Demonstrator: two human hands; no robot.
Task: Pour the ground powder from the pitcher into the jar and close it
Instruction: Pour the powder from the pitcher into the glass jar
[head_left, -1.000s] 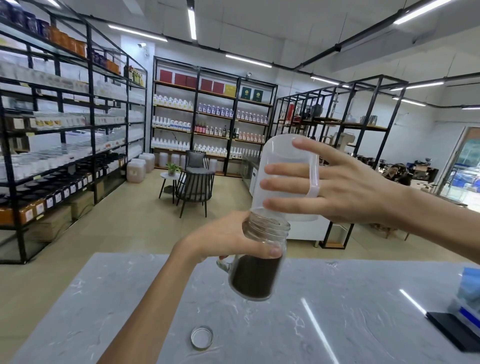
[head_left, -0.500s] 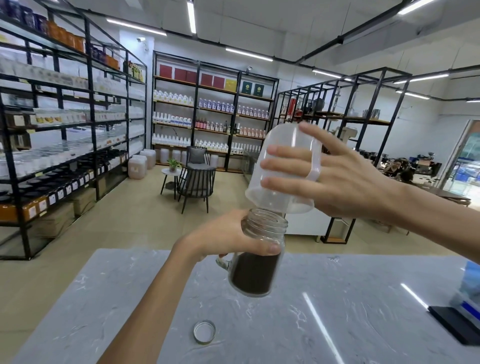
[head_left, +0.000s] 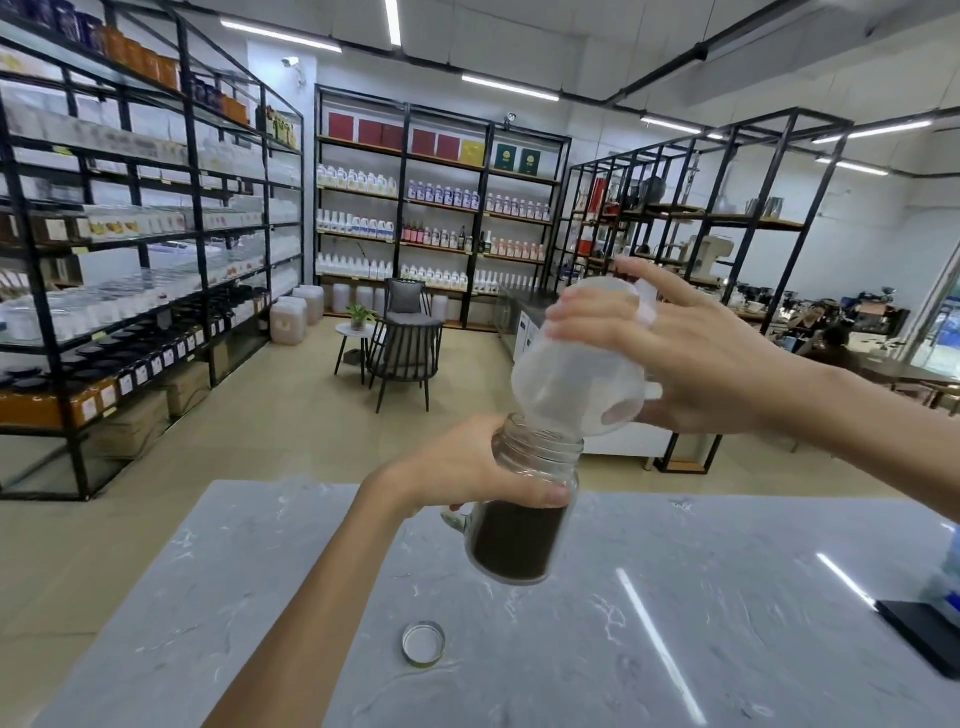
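The left hand (head_left: 467, 462) clamps the jar (head_left: 524, 514); the right hand (head_left: 696, 364) grips the tilted pitcher (head_left: 576, 374) above its mouth, lid (head_left: 424, 643) on the counter (head_left: 727, 649).

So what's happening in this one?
A person is emptying a translucent plastic pitcher into a glass jar. The left hand holds the jar tilted, up off the marble counter; the right hand holds the pitcher upended, its rim at the jar's mouth. The jar already holds dark powder to roughly two thirds. Its metal lid lies loose on the counter, so closing is not yet done.
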